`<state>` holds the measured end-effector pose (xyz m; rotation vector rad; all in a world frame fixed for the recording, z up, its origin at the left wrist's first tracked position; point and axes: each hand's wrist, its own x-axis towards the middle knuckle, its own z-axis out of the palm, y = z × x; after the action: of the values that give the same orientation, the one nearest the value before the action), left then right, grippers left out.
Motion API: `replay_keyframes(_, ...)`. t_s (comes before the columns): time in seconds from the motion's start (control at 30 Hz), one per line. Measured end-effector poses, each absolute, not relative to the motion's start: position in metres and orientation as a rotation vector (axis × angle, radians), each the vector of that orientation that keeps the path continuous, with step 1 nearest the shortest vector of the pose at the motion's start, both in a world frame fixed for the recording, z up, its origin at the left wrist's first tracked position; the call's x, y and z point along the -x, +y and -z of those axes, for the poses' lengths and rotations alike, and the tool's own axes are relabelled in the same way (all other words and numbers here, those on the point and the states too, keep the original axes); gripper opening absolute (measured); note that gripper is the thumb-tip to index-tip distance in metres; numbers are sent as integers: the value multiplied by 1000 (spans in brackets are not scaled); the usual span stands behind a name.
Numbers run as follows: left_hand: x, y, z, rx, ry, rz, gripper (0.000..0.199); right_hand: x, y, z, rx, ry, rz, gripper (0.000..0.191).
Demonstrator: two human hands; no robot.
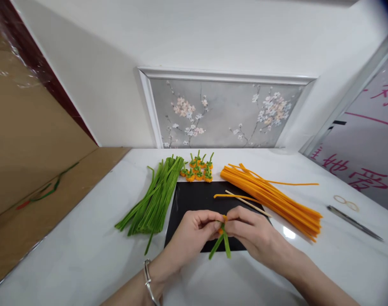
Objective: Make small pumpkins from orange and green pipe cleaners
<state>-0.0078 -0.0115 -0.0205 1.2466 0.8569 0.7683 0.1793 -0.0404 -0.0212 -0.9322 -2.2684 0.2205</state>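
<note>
Over the front part of a black mat, my left hand and my right hand meet fingertip to fingertip. Both pinch a small orange and green fuzzy piece, mostly covered by the fingers. Two green ends hang from it towards me. A bundle of green fuzzy stems lies left of the mat, and a bundle of orange stems lies to the right. Behind the mat stand several small orange pieces with green tops. One loose orange stem and a thin wooden stick cross the mat's right side.
The white table meets a wall with a framed floral panel. On the right lie a silver pen and two thin rings. Cardboard is at the left; a board with red writing stands right.
</note>
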Motion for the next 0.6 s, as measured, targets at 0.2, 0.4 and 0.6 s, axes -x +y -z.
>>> replay_keyframes(0.2, 9, -13, 23, -1462, 824, -809, 17, -181, -42, 23, 981, -2236, -267, 27)
replay_keyframes(0.4, 6, -11, 25, -1449, 858, -827, 19, -182, -42, 30, 1035, -2259, -276, 24)
replay_keyframes(0.6, 6, -10, 29, -1354, 905, -871, 17, -182, -41, 26, 994, -2208, -371, 19)
